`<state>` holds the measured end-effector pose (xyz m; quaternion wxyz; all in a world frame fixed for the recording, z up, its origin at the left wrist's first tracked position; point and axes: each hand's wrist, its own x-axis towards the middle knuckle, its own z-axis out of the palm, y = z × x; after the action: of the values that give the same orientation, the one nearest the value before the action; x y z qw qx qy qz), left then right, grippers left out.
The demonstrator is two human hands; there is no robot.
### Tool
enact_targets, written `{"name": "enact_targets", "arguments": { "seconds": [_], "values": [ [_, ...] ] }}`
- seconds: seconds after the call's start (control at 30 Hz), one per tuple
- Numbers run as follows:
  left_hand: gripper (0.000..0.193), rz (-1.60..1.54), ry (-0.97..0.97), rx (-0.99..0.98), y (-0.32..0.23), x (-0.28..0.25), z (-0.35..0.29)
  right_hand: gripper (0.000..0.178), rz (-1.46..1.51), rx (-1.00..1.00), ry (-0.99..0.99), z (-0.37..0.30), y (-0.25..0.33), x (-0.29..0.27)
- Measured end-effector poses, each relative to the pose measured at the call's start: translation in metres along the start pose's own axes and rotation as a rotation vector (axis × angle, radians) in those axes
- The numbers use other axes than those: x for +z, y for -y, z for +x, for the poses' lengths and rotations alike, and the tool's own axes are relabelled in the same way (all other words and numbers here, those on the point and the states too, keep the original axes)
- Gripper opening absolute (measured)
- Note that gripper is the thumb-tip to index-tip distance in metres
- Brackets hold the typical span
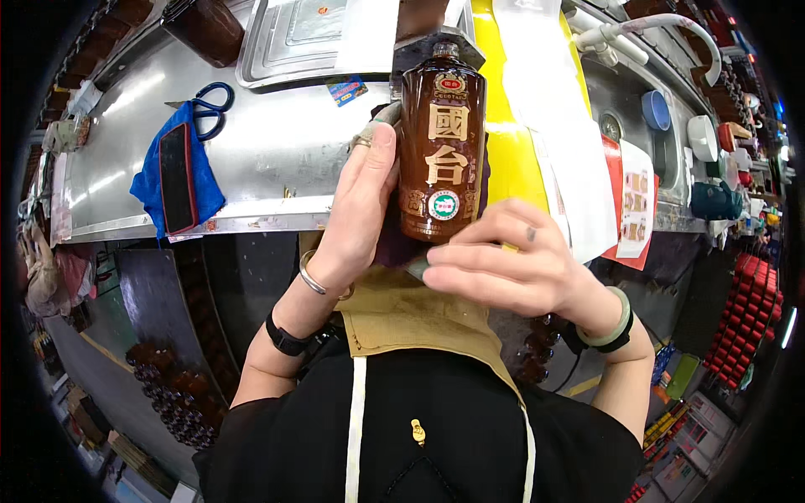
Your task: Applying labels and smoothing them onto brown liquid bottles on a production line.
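A brown glass bottle [443, 159] with gold characters and a round green-and-white emblem is in front of me, its open-looking neck pointing away. Along its left side lies my left hand [360, 197], thumb against the glass and ringed fingers reaching behind, closed on the bottle. My right hand [511, 261] is at the bottle's lower right corner, fingers pressed together and overlapping the base. Something grey-green shows at its fingertips; what they pinch is hidden. A dark purple cloth [396, 246] shows behind and below the bottle.
To the left, a phone [176, 178] lies on a blue cloth [148, 186] beside dark blue scissors [216, 109]. A metal tray [289, 42] and a small card [347, 90] are farther back. Yellow and white sheets [570, 159] cover the right side, near a sink [625, 101] with a faucet [671, 21].
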<state>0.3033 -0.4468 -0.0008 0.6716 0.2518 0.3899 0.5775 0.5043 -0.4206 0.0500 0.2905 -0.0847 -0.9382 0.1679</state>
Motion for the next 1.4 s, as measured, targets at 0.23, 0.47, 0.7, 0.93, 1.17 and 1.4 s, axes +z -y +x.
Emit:
{"name": "enact_targets", "arguments": {
  "seconds": [0.23, 0.47, 0.7, 0.93, 1.17, 1.4],
  "values": [
    [0.056, 0.058, -0.013, 0.003, 0.001, -0.002, 0.002, 0.029, -0.156, 0.188, -0.23, -0.017, -0.029, 0.013],
    [0.062, 0.214, 0.029, 0.109, 0.007, 0.0, 0.005, 0.034, 0.421, 0.729, -0.776, 0.008, -0.015, 0.019],
    [0.065, 0.261, 0.015, 0.086, 0.005, 0.002, 0.002, 0.033, 0.255, 0.839, -0.701, -0.011, -0.047, 0.041],
    [0.065, 0.259, 0.023, 0.093, 0.007, 0.001, 0.003, 0.036, 0.045, 0.834, -0.651, -0.024, -0.051, 0.038],
    [0.059, 0.11, 0.0, 0.098, 0.008, -0.007, 0.0, 0.024, 0.199, 0.686, -0.683, 0.002, -0.045, 0.006],
    [0.062, 0.129, -0.085, 0.134, -0.001, -0.016, -0.003, 0.027, -0.679, 0.246, -0.324, 0.035, -0.079, -0.019]
  ]
}}
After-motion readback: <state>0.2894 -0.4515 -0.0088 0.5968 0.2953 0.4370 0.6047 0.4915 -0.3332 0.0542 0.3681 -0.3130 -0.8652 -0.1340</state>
